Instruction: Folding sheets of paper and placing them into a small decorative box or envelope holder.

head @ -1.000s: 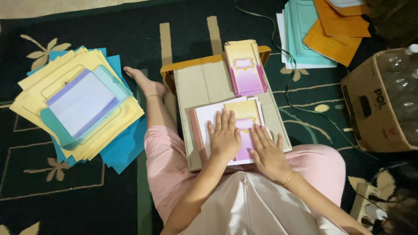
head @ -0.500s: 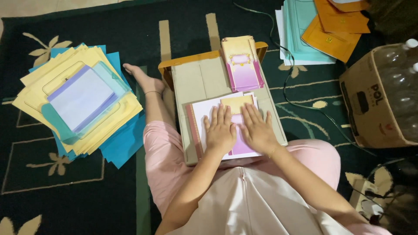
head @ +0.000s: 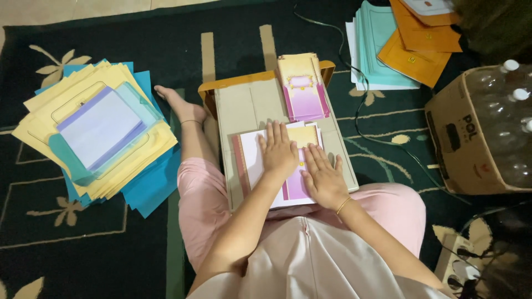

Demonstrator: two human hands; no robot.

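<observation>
Left hand (head: 279, 153) and right hand (head: 323, 180) both flat, fingers spread, grasping nothing, pressing white-and-purple folded paper card (head: 252, 160) on grey cardboard board (head: 255, 105); pink-yellow card stack (head: 303, 88) beyond.

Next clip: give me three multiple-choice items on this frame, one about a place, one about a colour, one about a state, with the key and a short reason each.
1. Where does the big pile of yellow and blue sheets lie?
A. On the carpet at the person's left
B. Inside the cardboard box
C. On the person's lap

2. What colour are the envelopes at the top right?
A. Green
B. Orange
C. Black

3. How are the hands placed on the card?
A. Clenched in fists
B. Lifted clear of it
C. Flat, palms down

Key: 1 A, the pile spreads over the dark carpet beside the bare foot. 2 B, they lie orange on pale teal sheets. 3 C, the left hand and right hand press flat, fingers stretched out.
</observation>
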